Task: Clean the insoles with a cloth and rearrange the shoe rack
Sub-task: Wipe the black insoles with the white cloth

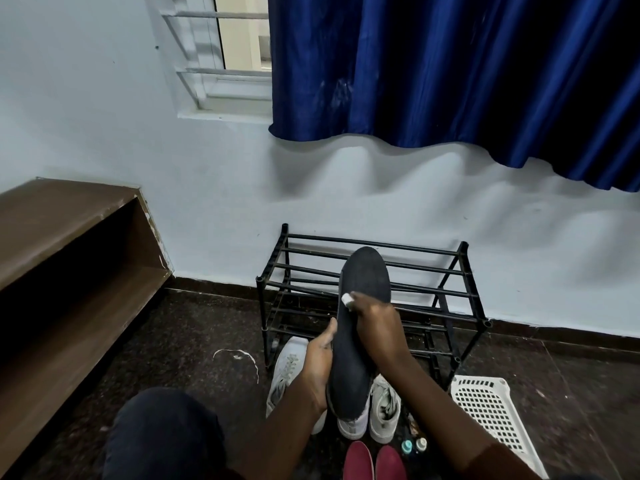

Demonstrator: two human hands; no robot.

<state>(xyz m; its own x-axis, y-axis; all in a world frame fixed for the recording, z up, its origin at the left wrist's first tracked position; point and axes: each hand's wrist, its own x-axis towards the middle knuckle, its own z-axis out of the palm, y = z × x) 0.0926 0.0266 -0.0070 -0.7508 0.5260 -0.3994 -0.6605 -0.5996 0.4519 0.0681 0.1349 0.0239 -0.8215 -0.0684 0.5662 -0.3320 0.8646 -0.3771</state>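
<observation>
- Insole (348,362), dark and long, stands nearly upright in the air just below the middle of the view, toe at 12 o'clock and heel at 6. Its top face is turned toward the person, probably so the whole surface can be seen and wiped.
- The left hand (320,362) is clamped on the insole's lower edge from 9 o'clock, fingers curled behind and thumb lying up along the rim. It acts as a brace against the rubbing.
- The right hand (375,320) comes in from 3 o'clock with its fingers bunched round a small white cloth (346,299), pressing it on the insole's middle near the 9 o'clock edge.
- The wad is small, so cleaning likely goes patch by patch. The toe half above the cloth probably still needs a pass.
- The shoe rack (460,258), of black bars, stands against the wall at 12 o'clock behind the insole.
- White sneakers (384,407) lie on the floor at 6 o'clock under the hands, and red shoes (374,462) lie nearer still, seemingly waiting to be put back on the rack.
- A white basket (491,410) lies at 4 o'clock.
</observation>
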